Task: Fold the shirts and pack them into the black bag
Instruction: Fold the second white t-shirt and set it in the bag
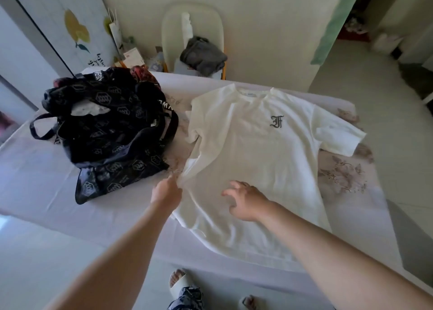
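- Lying flat toward the bed's [35, 169] right edge is the white shirt [253, 150], the black bag [110, 131] just beside it
- Its side edge is pinched by the left grip [167, 190]; the right grip [246, 200] is spread above the cloth, holding nothing
- The side should be folded inward evenly, cloth kept smooth

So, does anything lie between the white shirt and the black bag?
Nothing visible does. Only a narrow strip of bed sheet separates the white shirt from the black bag beside it. The left hand pinches the shirt's edge nearest the bag.
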Demonstrator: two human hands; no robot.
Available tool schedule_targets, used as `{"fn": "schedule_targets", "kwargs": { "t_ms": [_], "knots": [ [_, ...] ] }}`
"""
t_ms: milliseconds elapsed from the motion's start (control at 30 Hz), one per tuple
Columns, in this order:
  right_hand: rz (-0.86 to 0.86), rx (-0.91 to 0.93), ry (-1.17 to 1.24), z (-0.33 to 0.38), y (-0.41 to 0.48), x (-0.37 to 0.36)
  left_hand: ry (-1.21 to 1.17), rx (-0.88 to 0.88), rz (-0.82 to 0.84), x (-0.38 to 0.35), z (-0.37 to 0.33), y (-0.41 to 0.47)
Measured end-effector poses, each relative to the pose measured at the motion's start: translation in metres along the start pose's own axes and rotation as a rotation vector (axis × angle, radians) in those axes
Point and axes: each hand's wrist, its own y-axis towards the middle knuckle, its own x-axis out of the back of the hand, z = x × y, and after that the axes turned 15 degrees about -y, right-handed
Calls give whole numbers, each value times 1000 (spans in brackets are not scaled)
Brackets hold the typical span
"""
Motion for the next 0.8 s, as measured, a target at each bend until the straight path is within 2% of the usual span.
{"fn": "schedule_targets", "kwargs": {
  "t_ms": [100, 200, 233, 267, 333, 433, 500, 567, 700, 800],
  "knots": [
    [10, -12, -13, 16, 23, 15, 7, -11, 216, 17, 7, 9],
    [22, -47, -3, 28, 51, 32, 104, 228, 699, 42, 13, 17],
    [20, -58, 5, 32, 60, 39, 130, 271, 820, 51, 14, 22],
    [12, -74, 8, 34, 70, 46, 164, 272, 874, 59, 15, 30],
    [-37, -111, -6, 38, 88, 63, 186, 215, 815, 72, 7, 51],
    [-127, -163, 0, 39, 114, 86, 207, -151, 511, 84, -18, 88],
    [-149, -186, 7, 38, 129, 99, 20, -271, 330, 87, -33, 109],
    [-170, -200, 5, 37, 144, 106, -79, -334, 265, 86, -44, 130],
    [-237, -167, 16, 42, 176, 111, 239, -505, 237, 64, -49, 167],
    [-249, -164, -12, 43, 198, 105, 404, -496, 195, 49, -51, 182]
  ]
}}
